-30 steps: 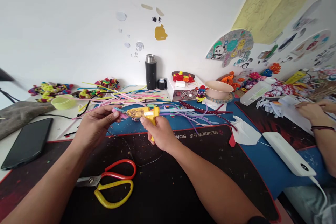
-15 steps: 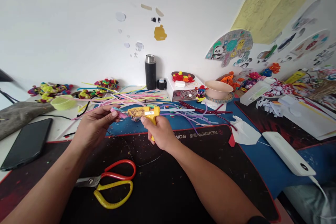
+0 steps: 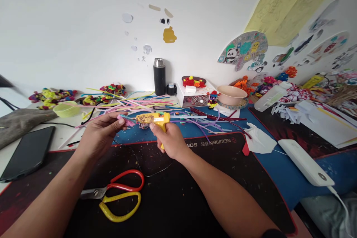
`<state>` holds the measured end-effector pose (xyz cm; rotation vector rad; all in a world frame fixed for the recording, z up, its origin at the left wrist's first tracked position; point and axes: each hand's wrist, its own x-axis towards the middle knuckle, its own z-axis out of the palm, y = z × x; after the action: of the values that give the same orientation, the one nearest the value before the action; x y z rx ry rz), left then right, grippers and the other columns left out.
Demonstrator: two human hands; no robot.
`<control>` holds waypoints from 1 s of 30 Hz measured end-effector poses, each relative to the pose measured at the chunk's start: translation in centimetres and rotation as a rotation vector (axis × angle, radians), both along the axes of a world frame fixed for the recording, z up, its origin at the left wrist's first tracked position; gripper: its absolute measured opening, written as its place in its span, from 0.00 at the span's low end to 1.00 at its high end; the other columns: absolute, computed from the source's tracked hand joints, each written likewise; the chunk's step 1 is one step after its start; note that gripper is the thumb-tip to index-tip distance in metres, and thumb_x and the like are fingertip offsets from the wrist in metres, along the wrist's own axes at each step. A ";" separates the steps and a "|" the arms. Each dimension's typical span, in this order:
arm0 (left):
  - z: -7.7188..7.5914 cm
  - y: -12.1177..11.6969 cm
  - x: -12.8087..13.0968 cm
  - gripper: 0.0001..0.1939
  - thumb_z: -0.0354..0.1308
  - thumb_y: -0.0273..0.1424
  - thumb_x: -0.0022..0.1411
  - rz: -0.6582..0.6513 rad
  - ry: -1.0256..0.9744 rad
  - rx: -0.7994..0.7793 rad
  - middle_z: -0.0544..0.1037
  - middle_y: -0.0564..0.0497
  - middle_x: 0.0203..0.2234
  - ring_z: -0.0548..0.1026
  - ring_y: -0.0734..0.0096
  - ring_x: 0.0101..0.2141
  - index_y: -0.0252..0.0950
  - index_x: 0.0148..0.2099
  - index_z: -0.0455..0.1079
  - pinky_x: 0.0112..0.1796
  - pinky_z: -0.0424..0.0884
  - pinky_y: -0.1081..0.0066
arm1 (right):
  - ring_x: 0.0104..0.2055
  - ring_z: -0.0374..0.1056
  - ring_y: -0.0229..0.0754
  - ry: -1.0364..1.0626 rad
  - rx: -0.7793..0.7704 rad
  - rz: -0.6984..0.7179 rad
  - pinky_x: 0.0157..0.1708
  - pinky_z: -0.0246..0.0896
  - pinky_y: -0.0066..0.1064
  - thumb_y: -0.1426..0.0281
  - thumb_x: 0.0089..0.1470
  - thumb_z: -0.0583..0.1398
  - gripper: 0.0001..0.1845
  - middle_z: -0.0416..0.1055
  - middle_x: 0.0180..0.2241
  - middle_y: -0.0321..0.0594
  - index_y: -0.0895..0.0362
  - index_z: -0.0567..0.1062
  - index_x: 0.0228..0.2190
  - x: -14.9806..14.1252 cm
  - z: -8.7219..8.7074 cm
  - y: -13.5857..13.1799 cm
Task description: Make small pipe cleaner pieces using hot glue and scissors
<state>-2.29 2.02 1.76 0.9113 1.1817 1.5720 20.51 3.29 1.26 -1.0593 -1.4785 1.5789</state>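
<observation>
My right hand (image 3: 170,142) is wrapped round the handle of a yellow glue gun (image 3: 153,119), its nozzle pointing left. My left hand (image 3: 99,134) pinches a small pink and teal fuzzy craft piece (image 3: 126,120) right at the nozzle tip. Both hands hover above a black and blue desk mat (image 3: 173,189). A thin black cord runs from the gun down across the mat.
Red and yellow scissors (image 3: 117,194) lie on the mat near my left forearm. A black phone (image 3: 26,152) sits at the left. Several coloured pipe cleaners (image 3: 145,105), a black flask (image 3: 159,76), a beige bowl (image 3: 232,95) and a white power bank (image 3: 306,163) are around.
Another person's hand and forearm at the far right have left the view. My hands with the glue gun and craft piece have hardly moved.
</observation>
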 end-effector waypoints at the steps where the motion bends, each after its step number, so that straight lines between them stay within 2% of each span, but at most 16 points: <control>1: -0.1 0.0 0.0 0.24 0.86 0.40 0.34 0.003 0.000 0.004 0.86 0.50 0.25 0.80 0.73 0.27 0.36 0.34 0.86 0.32 0.78 0.80 | 0.13 0.58 0.34 -0.003 0.001 0.000 0.14 0.52 0.27 0.45 0.61 0.63 0.25 0.63 0.14 0.28 0.53 0.68 0.29 0.0 0.0 0.0; 11: -0.4 0.2 -0.3 0.24 0.85 0.39 0.36 0.010 -0.011 0.047 0.86 0.49 0.26 0.80 0.72 0.27 0.36 0.36 0.86 0.32 0.78 0.78 | 0.13 0.58 0.35 -0.007 -0.008 0.002 0.14 0.53 0.28 0.46 0.61 0.63 0.25 0.63 0.14 0.28 0.53 0.68 0.28 0.0 0.2 -0.1; 20: -0.3 0.0 -0.3 0.24 0.85 0.36 0.39 0.003 -0.029 0.030 0.86 0.49 0.27 0.81 0.72 0.27 0.35 0.40 0.87 0.32 0.78 0.77 | 0.14 0.59 0.35 -0.044 0.031 0.018 0.16 0.54 0.29 0.43 0.61 0.61 0.29 0.63 0.15 0.32 0.53 0.67 0.23 0.0 -0.1 -0.3; 30: -0.4 0.2 -0.5 0.23 0.86 0.36 0.37 0.025 -0.057 0.060 0.85 0.51 0.26 0.80 0.74 0.27 0.34 0.36 0.86 0.33 0.78 0.78 | 0.14 0.59 0.34 -0.052 0.052 0.018 0.15 0.53 0.29 0.43 0.61 0.61 0.30 0.63 0.14 0.32 0.53 0.67 0.20 0.0 -0.1 -0.2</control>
<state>-2.79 2.24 1.37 0.8872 1.1147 1.6510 20.51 3.04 1.14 -1.0672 -1.5601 1.5272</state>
